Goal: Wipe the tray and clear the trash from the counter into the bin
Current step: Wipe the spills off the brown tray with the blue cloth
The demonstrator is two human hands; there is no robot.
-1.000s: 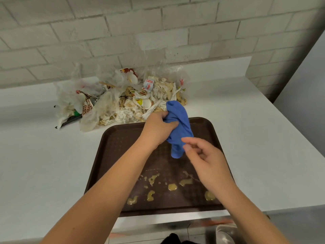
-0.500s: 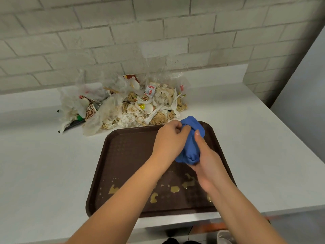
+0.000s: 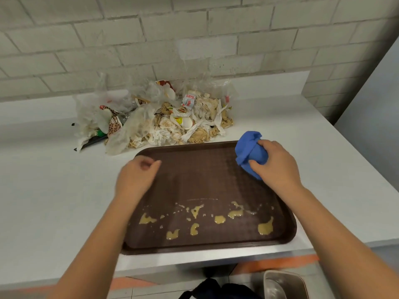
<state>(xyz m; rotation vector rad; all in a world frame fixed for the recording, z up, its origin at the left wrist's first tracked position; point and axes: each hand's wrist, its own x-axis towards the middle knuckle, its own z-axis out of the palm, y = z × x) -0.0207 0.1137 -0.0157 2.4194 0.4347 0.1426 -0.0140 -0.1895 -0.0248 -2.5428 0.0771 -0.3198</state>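
Observation:
A dark brown tray (image 3: 207, 175) lies on the white counter, its near half spotted with yellowish sauce spills (image 3: 218, 219). My right hand (image 3: 275, 165) grips a bunched blue cloth (image 3: 248, 151) over the tray's far right corner. My left hand (image 3: 135, 180) hovers blurred over the tray's far left part, fingers loosely curled, holding nothing. A heap of trash (image 3: 155, 117), crumpled napkins, plastic bags and wrappers, sits on the counter just behind the tray.
The white counter (image 3: 47, 190) runs left and right of the tray, backed by a grey brick wall (image 3: 194, 39). A metal bin (image 3: 285, 285) shows below the counter's front edge at the lower right, beside a dark bag (image 3: 213, 290).
My left hand let go of the blue cloth and moved left over the tray. My right hand took the cloth alone and carried it to the tray's far right corner.

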